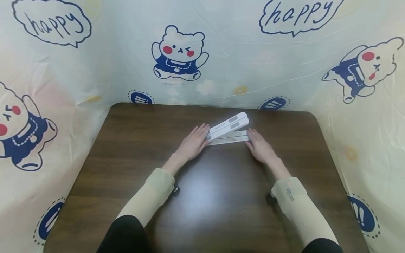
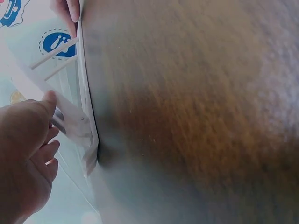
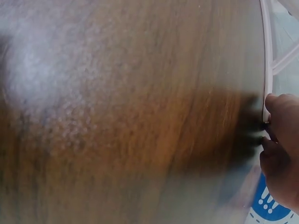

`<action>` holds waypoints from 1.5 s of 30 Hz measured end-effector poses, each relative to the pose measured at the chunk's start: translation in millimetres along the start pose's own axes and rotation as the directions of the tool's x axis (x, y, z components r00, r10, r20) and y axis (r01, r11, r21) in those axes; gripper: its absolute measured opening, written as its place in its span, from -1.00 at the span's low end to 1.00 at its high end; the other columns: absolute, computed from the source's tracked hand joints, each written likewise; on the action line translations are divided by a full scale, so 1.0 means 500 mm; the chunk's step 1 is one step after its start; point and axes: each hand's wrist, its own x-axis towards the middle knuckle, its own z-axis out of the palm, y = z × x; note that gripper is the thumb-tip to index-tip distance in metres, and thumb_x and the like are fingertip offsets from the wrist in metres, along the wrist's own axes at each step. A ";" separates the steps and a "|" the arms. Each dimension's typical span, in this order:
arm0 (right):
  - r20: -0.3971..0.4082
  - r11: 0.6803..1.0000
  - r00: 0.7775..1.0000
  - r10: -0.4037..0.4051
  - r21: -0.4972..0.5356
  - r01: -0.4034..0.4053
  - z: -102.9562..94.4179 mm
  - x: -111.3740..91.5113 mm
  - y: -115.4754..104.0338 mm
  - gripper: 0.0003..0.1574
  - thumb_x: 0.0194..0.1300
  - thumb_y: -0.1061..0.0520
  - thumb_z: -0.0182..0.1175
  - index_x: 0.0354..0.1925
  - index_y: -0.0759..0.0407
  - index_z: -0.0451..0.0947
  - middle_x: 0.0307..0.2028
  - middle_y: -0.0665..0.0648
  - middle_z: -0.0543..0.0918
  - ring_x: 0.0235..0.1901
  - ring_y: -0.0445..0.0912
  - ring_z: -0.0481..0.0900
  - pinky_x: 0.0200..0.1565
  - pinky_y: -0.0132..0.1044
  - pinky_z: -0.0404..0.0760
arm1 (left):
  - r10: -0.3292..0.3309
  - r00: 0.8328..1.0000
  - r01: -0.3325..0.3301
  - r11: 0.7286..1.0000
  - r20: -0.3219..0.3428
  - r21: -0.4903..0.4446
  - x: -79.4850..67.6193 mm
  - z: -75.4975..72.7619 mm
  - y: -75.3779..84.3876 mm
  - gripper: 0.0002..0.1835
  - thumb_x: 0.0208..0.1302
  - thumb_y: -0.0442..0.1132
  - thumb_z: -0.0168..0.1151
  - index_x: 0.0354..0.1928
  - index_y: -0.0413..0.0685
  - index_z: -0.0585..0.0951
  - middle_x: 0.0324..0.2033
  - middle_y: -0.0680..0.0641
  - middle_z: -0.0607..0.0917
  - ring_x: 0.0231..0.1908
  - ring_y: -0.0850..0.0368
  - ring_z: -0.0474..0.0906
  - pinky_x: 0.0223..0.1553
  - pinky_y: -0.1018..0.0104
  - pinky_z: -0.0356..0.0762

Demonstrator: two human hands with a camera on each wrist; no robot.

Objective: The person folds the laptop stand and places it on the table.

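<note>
A white folding stand (image 1: pixel 228 126) lies toward the far side of the table, made of two long panels joined at the left end. Its upper panel slants up to the right over the flat base (image 1: pixel 227 139). Two thin struts (image 2: pixel 55 52) link the panels in the left wrist view. My left hand (image 1: pixel 193 143) grips the upper panel near the joined end, thumb on the near edge and fingers beyond it. At the base's right end, my right hand (image 1: pixel 261 147) holds the base between thumb and fingers, the fingertips partly hidden in the right wrist view.
The dark wooden table (image 1: pixel 202 211) has rounded far corners. A pale printed curtain (image 1: pixel 227 63) with bear drawings hangs along the back and both sides, close to the table's edges. Light glares on the table's middle.
</note>
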 end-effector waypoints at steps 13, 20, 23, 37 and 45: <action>0.046 0.990 0.999 0.016 -0.138 -0.010 -0.046 -0.046 -0.077 -0.28 0.79 0.15 -0.17 0.71 0.43 0.06 0.71 0.46 0.12 0.73 0.38 0.06 0.76 0.25 0.07 | 0.015 1.000 -0.015 1.000 0.005 0.019 0.015 0.000 0.005 -0.28 0.76 -0.03 0.03 0.72 -0.26 0.17 0.72 -0.24 0.23 0.75 -0.15 0.10 0.82 -0.02 0.00; 0.054 0.993 0.998 0.024 -0.116 -0.018 -0.038 -0.060 -0.082 -0.27 0.79 0.11 -0.13 0.72 0.39 0.07 0.72 0.41 0.13 0.74 0.34 0.07 0.77 0.23 0.06 | 0.010 1.000 -0.010 1.000 -0.001 0.016 0.012 -0.003 -0.001 -0.29 0.75 -0.06 0.05 0.71 -0.28 0.20 0.71 -0.26 0.24 0.75 -0.17 0.12 0.81 -0.03 0.03; 0.043 0.993 0.999 0.012 -0.118 -0.007 -0.036 -0.061 -0.081 -0.27 0.79 0.12 -0.14 0.71 0.40 0.07 0.72 0.41 0.14 0.74 0.33 0.08 0.77 0.21 0.07 | 0.018 1.000 -0.018 1.000 -0.008 0.024 0.010 -0.002 -0.001 -0.29 0.75 -0.07 0.05 0.71 -0.30 0.20 0.71 -0.26 0.25 0.74 -0.17 0.14 0.81 -0.03 0.04; 0.010 0.993 1.000 0.012 -0.122 -0.010 -0.042 -0.044 -0.065 -0.30 0.78 0.13 -0.09 0.69 0.39 0.15 0.72 0.37 0.18 0.75 0.34 0.05 0.78 0.20 0.04 | 0.045 0.998 -0.045 0.999 -0.043 0.014 0.023 -0.002 0.013 -0.31 0.75 -0.11 0.05 0.70 -0.32 0.22 0.70 -0.28 0.27 0.73 -0.17 0.17 0.80 -0.01 0.08; -0.021 0.993 1.000 0.005 -0.120 -0.007 -0.041 -0.058 -0.074 -0.30 0.77 0.11 -0.03 0.67 0.40 0.20 0.69 0.38 0.23 0.73 0.34 0.11 0.77 0.19 0.08 | 0.056 0.996 -0.056 0.998 -0.070 0.005 0.032 -0.008 0.012 -0.32 0.73 -0.12 0.09 0.68 -0.33 0.25 0.67 -0.30 0.32 0.71 -0.19 0.23 0.78 -0.04 0.13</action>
